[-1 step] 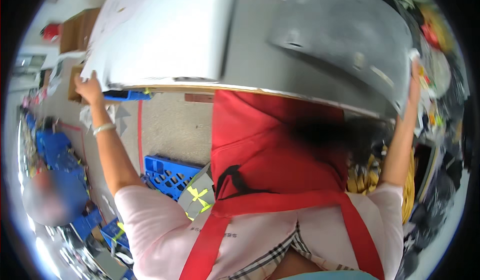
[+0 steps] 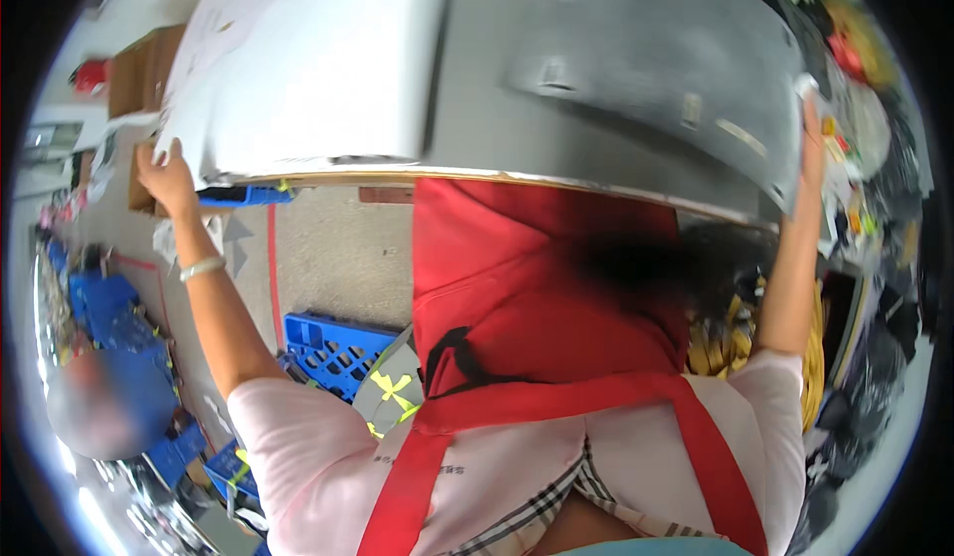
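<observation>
A: Head view, hands first. Go.

B: My left hand is raised, arm stretched out and up, fingers curled onto the left edge of the big panel. A bracelet sits on that wrist.

A: Right side?

B: My right hand is up too, arm nearly straight, pressed against the panel's right end. Fingers look together along the edge, with a bit of white cloth or paper at the tips; whether they wrap behind it, I cannot tell.

A: Where is the panel?

B: Held across the top of the picture, between both hands. Left part white, right part grey, curved, with a thin yellowish lower edge.

A: Surroundings?

B: Red apron over a pink shirt fills the middle and hides the floor below the panel. Blue crate on the floor at lower left, a red line on the floor beside it. Cardboard boxes at upper left. Another person, blurred, far left. Yellow stuff and clutter at right, too jumbled to name.
</observation>
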`<state>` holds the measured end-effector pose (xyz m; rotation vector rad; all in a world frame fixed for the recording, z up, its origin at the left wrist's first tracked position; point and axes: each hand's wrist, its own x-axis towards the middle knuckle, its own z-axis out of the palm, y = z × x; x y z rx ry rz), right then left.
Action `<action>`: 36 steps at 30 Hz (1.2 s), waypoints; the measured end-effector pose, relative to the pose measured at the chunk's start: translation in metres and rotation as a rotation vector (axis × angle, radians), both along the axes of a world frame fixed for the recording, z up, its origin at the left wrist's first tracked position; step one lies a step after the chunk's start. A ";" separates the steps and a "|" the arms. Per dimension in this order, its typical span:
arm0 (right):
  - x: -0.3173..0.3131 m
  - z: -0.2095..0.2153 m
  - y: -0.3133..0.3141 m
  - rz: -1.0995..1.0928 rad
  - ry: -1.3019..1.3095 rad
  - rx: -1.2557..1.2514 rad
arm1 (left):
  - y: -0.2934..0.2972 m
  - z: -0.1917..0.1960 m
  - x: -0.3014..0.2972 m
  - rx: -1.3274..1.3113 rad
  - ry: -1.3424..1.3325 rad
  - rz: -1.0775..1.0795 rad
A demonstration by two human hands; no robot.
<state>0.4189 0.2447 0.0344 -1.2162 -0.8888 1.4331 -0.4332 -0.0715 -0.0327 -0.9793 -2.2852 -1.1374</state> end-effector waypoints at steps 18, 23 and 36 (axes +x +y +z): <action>-0.030 -0.044 -0.028 0.147 -0.822 0.242 | 0.101 0.034 0.445 -0.317 0.117 -1.137; -0.033 -0.048 -0.038 0.150 -0.665 0.340 | 0.096 0.038 0.443 -0.448 0.050 -1.146; -0.020 -0.055 -0.035 0.228 -0.491 0.278 | 0.081 0.032 0.443 -0.422 0.017 -1.093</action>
